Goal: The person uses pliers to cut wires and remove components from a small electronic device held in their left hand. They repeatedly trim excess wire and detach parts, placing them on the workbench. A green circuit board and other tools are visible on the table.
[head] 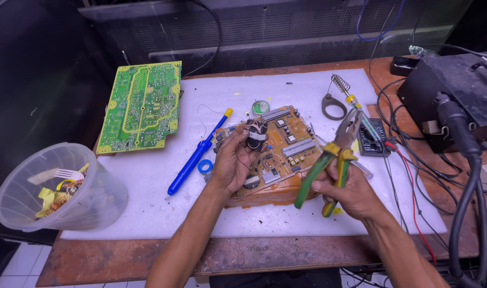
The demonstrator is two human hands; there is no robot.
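While gripping pliers (337, 152), right hand (350, 192) palm-up.

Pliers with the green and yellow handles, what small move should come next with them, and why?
Probably bring the green-and-yellow-handled pliers in the right hand leftward to the small dark wound component that the left hand holds up over the orange circuit board: the jaws stand a little apart, pointing up and away from it.
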